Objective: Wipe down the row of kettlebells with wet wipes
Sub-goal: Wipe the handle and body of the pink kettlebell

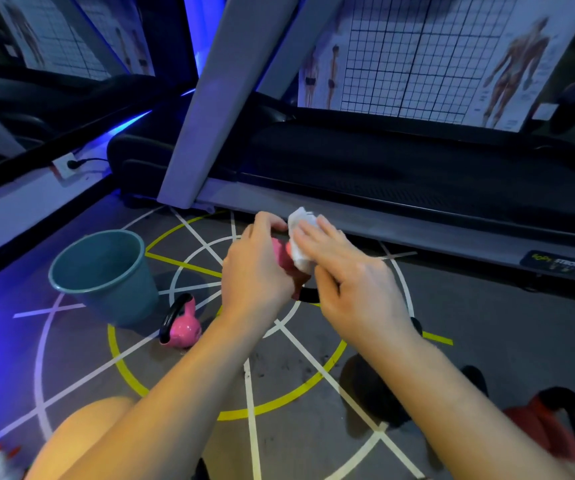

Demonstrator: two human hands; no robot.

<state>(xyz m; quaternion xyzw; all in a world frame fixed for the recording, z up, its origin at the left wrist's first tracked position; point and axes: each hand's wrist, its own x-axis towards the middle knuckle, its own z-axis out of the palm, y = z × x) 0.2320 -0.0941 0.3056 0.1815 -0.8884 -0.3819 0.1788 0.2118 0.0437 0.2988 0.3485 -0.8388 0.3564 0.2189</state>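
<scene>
Gripping a pink kettlebell (281, 253) with the left hand (255, 268) mid-floor, just near of the treadmill (417, 174), and pressing a wipe (301, 233) on it with the flat-fingered right hand (352, 275), spare kettlebell (184, 329) lying left by the bucket (106, 271).

I read the wipe (301, 237) as soft, crumpled white cloth. The kettlebell (185, 329) on the floor is glossy pink, its black handle (170, 317) smooth. Bucket (119, 303): matt plastic. Floor (487, 341): matt, scuffed.
</scene>
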